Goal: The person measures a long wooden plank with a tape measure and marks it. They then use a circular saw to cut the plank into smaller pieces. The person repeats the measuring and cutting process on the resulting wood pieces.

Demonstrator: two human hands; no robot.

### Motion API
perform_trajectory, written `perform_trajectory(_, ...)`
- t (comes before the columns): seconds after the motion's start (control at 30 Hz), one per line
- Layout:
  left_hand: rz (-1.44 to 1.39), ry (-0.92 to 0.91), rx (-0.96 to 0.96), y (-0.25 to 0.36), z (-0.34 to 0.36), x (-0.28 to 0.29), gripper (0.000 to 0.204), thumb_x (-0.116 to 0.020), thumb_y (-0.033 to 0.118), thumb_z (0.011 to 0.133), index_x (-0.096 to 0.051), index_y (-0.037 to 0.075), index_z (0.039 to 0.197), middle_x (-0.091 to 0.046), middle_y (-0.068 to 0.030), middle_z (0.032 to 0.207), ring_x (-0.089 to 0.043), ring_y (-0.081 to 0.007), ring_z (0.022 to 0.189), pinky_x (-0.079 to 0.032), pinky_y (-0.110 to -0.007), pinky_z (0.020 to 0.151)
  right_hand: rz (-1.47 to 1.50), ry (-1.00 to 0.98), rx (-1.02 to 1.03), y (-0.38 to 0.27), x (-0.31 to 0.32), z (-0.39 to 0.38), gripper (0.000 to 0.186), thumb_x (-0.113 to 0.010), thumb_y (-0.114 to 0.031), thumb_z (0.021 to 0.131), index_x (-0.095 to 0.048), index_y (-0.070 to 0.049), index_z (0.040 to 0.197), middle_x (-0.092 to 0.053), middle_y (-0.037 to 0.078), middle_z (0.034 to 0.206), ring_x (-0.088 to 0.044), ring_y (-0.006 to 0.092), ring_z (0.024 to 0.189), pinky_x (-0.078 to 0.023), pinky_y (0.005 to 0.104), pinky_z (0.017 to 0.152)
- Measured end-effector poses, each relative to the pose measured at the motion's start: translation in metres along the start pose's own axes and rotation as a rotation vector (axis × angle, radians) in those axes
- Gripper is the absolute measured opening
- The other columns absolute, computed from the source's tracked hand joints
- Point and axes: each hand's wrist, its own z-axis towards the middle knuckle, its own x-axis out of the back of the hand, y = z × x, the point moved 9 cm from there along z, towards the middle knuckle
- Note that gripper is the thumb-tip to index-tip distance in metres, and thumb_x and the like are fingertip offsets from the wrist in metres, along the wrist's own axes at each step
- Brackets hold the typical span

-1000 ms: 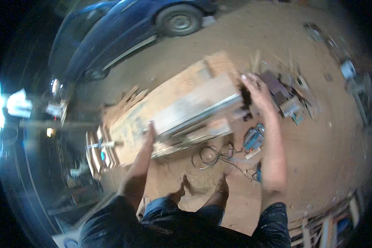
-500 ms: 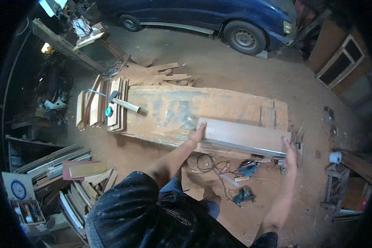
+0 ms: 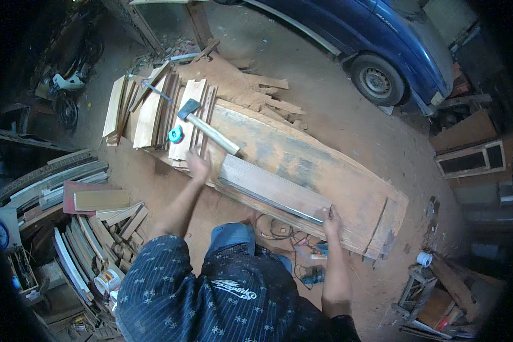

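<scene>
A long pale plank with a dark near edge lies along the front of the low sawdust-covered workbench. Closed on the plank's right end is my right hand. My left hand is off the plank, just past its left end, with its fingers apart and slightly blurred; it is beside the front end of the stacked boards. A hammer with a wooden handle rests with its head on those boards, its handle stretching toward the plank. A turquoise tape measure sits on the same boards.
Another stack of boards stands at the bench's left end. Wood offcuts and sawdust lie behind it. Below the bench are a cable and a power tool. A blue vehicle is parked beyond; timber fills the left.
My left hand has let go of the plank and moved left toward the stacked boards. The plank now lies nearer the hammer, with my right hand still at its right end. The view has turned.
</scene>
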Motion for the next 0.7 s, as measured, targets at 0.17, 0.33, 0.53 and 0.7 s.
perform_trajectory(0.17, 0.359, -0.101, 0.032, -0.073, 0.12, 0.014, 0.062, -0.076, 0.029, 0.083, -0.054, 0.006, 0.137, -0.05, -0.0225, 0.144, -0.051, -0.0433, 0.128, -0.045, -0.051, 0.106, -0.246, 0.244, 0.196, -0.014, -0.011, -0.022, 0.046, -0.067, -0.025, 0.097, -0.063, 0.006, 0.131, -0.064, 0.024, 0.133, -0.057, 0.0409, 0.128, -0.041, 0.0464, 0.113)
perform_trajectory(0.33, 0.303, -0.558, -0.011, -0.117, 0.164, -0.036, 0.072, -0.078, 0.029, 0.08, -0.051, 0.01, 0.144, -0.059, -0.0232, 0.137, -0.056, -0.0443, 0.124, -0.047, -0.05, 0.105, -0.518, 0.115, 0.152, -0.064, -0.014, -0.043, 0.048, -0.072, -0.019, 0.092, -0.06, 0.004, 0.132, -0.06, 0.029, 0.13, -0.055, 0.0393, 0.127, -0.042, 0.0437, 0.111)
perform_trajectory(0.53, 0.1, -0.362, -0.032, -0.063, 0.151, -0.005, 0.069, -0.081, 0.032, 0.079, -0.058, 0.002, 0.136, -0.066, -0.0238, 0.126, -0.062, -0.0372, 0.119, -0.049, -0.045, 0.102, -0.531, 0.229, 0.462, -0.157, -0.047, -0.069, 0.054, -0.075, -0.023, 0.09, -0.06, 0.002, 0.135, -0.06, 0.026, 0.132, -0.054, 0.0408, 0.129, -0.042, 0.0457, 0.112)
perform_trajectory(0.7, -0.785, -0.822, 0.605, 0.048, 0.001, 0.006, 0.072, -0.084, 0.031, 0.087, -0.051, -0.004, 0.141, -0.069, -0.0144, 0.121, -0.07, -0.0219, 0.101, -0.061, -0.038, 0.087, -0.085, -0.337, 0.175, -0.249, -0.164, -0.076, 0.074, -0.077, -0.039, 0.091, -0.049, 0.0, 0.146, -0.054, 0.025, 0.144, -0.058, 0.0363, 0.127, -0.046, 0.0453, 0.108)
